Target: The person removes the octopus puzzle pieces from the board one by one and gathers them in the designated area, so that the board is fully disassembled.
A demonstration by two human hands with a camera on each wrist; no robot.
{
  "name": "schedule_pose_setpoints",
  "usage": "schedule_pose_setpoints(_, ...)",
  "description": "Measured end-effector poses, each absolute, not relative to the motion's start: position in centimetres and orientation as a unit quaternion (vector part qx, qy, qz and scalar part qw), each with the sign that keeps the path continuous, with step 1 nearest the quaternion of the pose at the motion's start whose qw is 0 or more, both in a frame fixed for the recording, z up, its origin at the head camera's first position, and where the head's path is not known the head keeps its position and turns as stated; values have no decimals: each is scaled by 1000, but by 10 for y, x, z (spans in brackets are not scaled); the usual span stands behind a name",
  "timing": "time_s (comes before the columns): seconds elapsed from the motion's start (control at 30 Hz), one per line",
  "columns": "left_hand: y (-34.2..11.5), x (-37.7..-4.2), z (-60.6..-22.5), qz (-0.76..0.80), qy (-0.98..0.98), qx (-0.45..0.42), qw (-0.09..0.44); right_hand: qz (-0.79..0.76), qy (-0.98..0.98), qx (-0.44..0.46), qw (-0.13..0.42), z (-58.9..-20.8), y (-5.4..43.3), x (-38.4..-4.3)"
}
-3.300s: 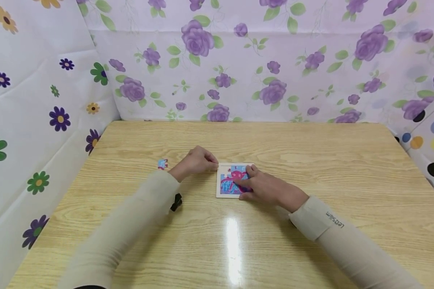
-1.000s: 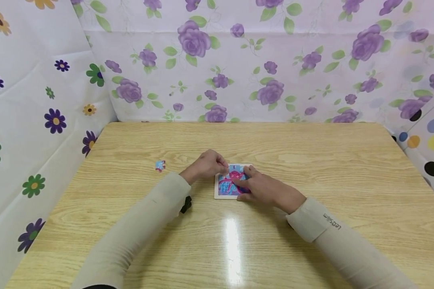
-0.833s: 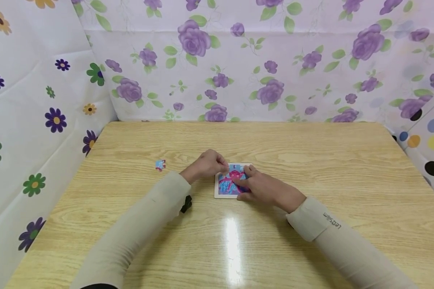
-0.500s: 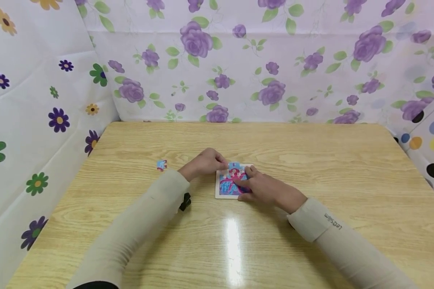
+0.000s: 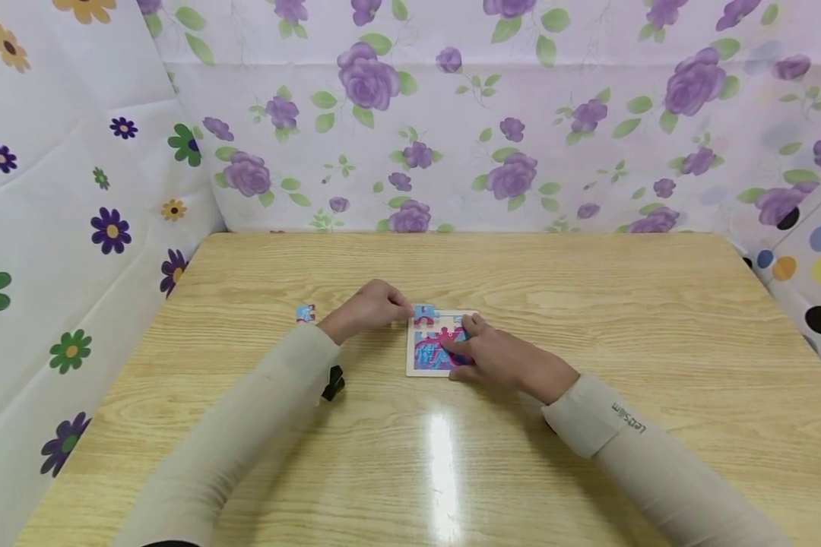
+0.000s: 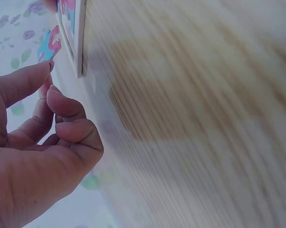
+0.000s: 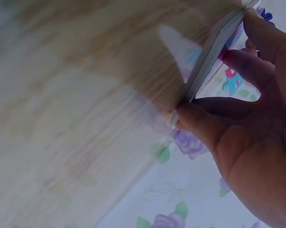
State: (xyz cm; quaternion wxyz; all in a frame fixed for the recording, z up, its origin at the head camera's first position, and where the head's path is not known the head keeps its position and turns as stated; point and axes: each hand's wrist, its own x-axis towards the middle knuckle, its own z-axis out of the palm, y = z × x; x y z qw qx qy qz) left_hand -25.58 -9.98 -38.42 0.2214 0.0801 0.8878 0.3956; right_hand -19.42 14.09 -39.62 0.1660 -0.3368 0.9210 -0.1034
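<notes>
Puzzle piece [image 5: 424, 315] is over the far left corner of the puzzle tray [image 5: 424, 373], pinched between thumb and a fingertip of the left hand [image 5: 369, 308]. Grip is narrow, on the piece's left edge, so the piece sticks out to the right of the fingertips. Outline is roughly square, no clear long axis. Key relation: piece is up off the tray, a gap showing under it in the left wrist view, and it sits left of the bare patch [image 5: 446, 323] along the tray's far edge. Left hand is nearer to the piece. Right hand [image 5: 502, 349] grips the tray from its right side, thumb at the near edge, index finger over the picture, other fingers at the far right corner; can't tell how flat the tray sits under it. That index finger is on the near side of the bare patch and covers some of the picture; nothing shows between piece and far left corner. Loose piece [image 5: 305, 313] is on the table [image 5: 622, 304], well left of the tray, just beside the left sleeve [image 5: 246, 425]. Black object [image 5: 333, 382] shows below the left wrist. Flowered cloth [image 5: 410, 114] hangs behind the table's far edge.
</notes>
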Motion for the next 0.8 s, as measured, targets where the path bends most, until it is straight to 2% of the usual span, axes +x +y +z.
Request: schedule_pose_setpoints(0.8, -157, -253, -377, 393, 892, 59, 214, -88, 927, -343, 123, -400, 138, -192)
